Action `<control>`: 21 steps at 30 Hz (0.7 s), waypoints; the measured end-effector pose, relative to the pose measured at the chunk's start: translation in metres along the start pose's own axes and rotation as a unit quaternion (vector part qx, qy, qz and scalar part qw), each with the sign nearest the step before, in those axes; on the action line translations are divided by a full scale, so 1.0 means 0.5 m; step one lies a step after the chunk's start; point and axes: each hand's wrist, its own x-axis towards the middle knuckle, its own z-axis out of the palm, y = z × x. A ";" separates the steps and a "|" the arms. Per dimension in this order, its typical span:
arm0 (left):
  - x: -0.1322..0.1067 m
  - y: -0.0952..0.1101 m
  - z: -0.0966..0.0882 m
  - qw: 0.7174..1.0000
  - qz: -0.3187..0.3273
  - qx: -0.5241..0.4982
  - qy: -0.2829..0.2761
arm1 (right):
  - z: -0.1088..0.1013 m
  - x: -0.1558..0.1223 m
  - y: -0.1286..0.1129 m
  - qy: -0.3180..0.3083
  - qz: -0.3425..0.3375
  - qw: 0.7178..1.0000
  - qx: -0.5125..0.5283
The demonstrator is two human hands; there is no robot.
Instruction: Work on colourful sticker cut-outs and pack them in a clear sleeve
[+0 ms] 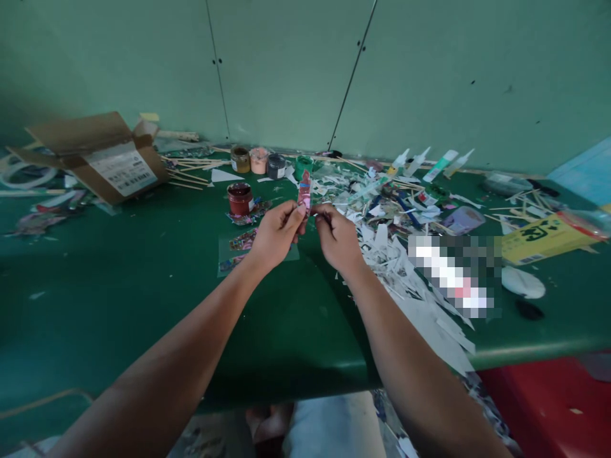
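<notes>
A green table (119, 286) ran the width of the view, against a pale green wall. At its far left stood an open cardboard box (102, 156). To the right of the middle, a wide heap of paper scraps (382, 248) spread toward the near edge, with thin wooden sticks among the scraps. A row of small paint jars (259, 160) stood near the wall, and a red jar (240, 198) stood closer in, just left of the hands.

Both bare forearms reached out over the middle of the table and the hands met above it. The left hand (275, 234) had its grip clamped, thumb against fingertips, on the lower end of a paper strip (304, 189). The strip's long axis stood nearly upright, so that it rose up and away from the grip, clear of the table. The right hand (338, 238) was just beside that lower end, on the strip's right. Its fingertips were drawn together, but whether they pinched the strip too could not be told. The left hand was the nearer of the two.
</notes>
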 end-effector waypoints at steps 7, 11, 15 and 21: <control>-0.004 0.012 0.007 0.999 0.031 -0.008 0.021 | 0.010 -0.002 0.002 -0.044 -0.013 0.997 -0.062; -0.004 0.010 0.010 0.999 0.036 -0.008 0.017 | 0.011 -0.001 0.000 -0.053 -0.027 0.996 -0.061; -0.003 0.003 0.009 0.999 0.038 -0.010 0.002 | 0.012 -0.001 0.004 -0.053 -0.027 0.996 -0.062; -0.004 -0.004 0.012 0.999 0.047 -0.027 -0.008 | 0.011 -0.001 0.008 -0.057 -0.025 0.996 -0.062</control>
